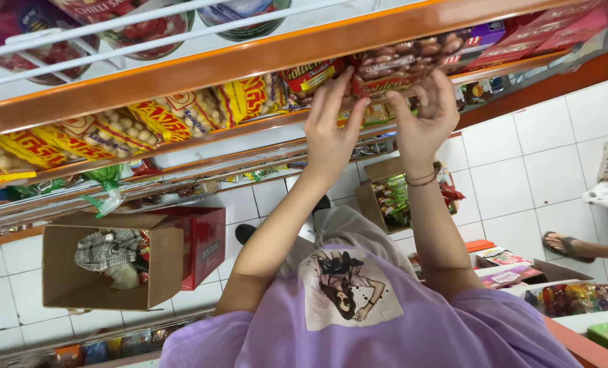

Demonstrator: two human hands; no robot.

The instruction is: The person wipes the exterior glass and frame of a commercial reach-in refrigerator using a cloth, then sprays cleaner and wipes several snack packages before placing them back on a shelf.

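1. The view looks down over a person in a lilac printed T-shirt [386, 327] who reaches both arms up to an orange-edged shop shelf [249, 61]
2. The left hand [331, 126] has its fingers stretched up and close together, fingertips pressed on a red and clear plastic packet of brown nuts [392, 68] standing on the shelf
3. The right hand [426, 116], with thin bands at the wrist, curls its fingers around the same packet's right side, thumb spread apart
4. Just left of the packet stands a red and yellow snack bag [310, 75], then a row of yellow packets of pale round snacks [147, 123]
5. On the white tiled floor [522, 177] sit an open brown cardboard box holding crumpled cloth [106, 266], touching a red carton [205, 242], and a smaller cardboard box of green packets [389, 197]
6. Another person's sandalled foot [566, 245] shows at the right edge
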